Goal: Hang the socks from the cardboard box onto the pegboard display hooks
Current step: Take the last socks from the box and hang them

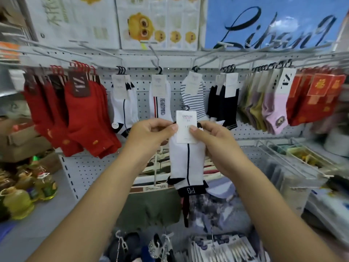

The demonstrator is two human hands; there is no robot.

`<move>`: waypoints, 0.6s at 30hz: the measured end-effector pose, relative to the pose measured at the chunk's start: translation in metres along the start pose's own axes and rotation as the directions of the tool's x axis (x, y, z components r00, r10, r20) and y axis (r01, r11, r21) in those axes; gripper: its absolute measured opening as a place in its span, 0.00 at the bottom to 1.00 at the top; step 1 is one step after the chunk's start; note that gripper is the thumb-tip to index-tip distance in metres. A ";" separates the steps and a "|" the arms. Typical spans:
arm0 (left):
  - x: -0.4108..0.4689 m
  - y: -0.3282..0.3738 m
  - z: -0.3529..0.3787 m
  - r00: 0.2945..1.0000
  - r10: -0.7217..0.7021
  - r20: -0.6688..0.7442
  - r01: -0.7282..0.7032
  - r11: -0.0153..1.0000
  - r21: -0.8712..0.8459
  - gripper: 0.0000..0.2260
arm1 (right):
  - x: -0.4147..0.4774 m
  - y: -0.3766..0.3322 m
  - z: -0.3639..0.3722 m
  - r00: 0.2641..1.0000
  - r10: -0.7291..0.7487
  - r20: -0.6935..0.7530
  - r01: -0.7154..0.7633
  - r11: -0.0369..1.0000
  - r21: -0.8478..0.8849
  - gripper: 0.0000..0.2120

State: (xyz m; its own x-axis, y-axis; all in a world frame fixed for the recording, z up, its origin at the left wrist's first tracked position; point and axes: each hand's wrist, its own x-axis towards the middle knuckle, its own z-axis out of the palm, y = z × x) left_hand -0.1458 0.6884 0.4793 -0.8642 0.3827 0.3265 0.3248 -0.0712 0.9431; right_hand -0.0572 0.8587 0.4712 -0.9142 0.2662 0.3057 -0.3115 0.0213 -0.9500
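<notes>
Below the hooks (154, 53), a white sock (187, 163) is being pinched at its tag (186, 133) by the left hand (149, 133) and right hand (215, 140), maybe so its hanger (185, 107) is being aimed up.

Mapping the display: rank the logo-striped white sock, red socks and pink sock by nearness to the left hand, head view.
1. Logo-striped white sock, just above the left hand.
2. Red socks, to its left.
3. Pink sock, far right.

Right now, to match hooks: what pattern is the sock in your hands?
White sock with one dark vertical stripe and black trim; head view.
</notes>
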 end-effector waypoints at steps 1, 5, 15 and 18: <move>0.004 0.001 -0.008 1.000 0.004 -0.016 -0.004 1.000 0.014 0.03 | 0.007 0.000 0.006 1.000 -0.013 0.008 0.013 1.000 -0.019 0.11; 0.024 0.004 -0.046 0.951 0.137 -0.277 -0.122 0.990 0.071 0.08 | 0.037 0.004 0.036 0.996 -0.086 0.006 0.086 0.986 -0.144 0.07; 0.082 0.037 -0.146 0.815 0.515 -0.267 -0.366 0.814 0.452 0.13 | 0.132 -0.005 0.126 0.958 -0.287 0.020 0.274 0.888 -0.368 0.09; 0.094 0.039 -0.155 0.823 0.544 -0.165 -0.434 0.788 0.436 0.12 | 0.156 -0.004 0.139 0.946 -0.325 0.010 0.299 0.859 -0.416 0.13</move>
State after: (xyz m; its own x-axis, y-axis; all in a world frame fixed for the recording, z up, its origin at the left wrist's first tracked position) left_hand -0.2741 0.5791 0.5561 -0.5977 0.1241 0.7920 0.7986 0.1794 0.5746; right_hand -0.2344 0.7665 0.5319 -0.7658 0.2355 0.5985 -0.4333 0.4987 -0.7507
